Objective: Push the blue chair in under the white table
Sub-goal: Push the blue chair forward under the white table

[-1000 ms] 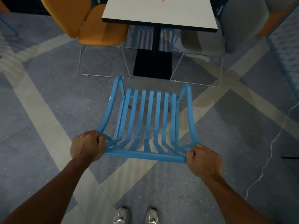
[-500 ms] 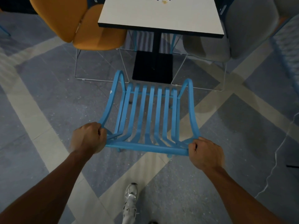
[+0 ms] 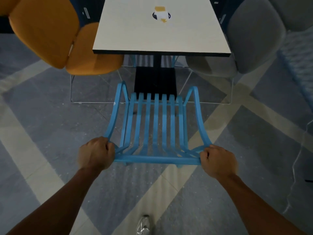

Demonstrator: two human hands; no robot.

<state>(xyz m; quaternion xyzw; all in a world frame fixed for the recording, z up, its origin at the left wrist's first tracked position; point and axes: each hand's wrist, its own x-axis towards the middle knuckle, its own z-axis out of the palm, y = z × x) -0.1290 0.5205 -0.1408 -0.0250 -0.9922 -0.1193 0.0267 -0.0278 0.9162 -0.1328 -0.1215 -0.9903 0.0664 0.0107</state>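
The blue chair (image 3: 156, 126) of curved slats stands on the floor in front of me, its back rail nearest. My left hand (image 3: 95, 154) is closed on the left end of that rail and my right hand (image 3: 216, 161) on the right end. Ahead is the white table (image 3: 128, 36) with a dark edge on a black post and a black base plate (image 3: 155, 80). The chair's front slat ends overlap the near edge of the base plate, short of the tabletop's near edge.
An orange chair (image 3: 50, 36) stands at the table's left and a grey chair (image 3: 250, 36) at its right, both on thin wire legs. A small white and yellow item (image 3: 160, 14) lies on the tabletop. A thin cable (image 3: 294, 167) trails on the floor at right. My shoe (image 3: 144, 224) is below.
The chair has slid forward toward the table with both hands gripping its back rail. I have stepped after it, so the table and side chairs appear closer and larger.
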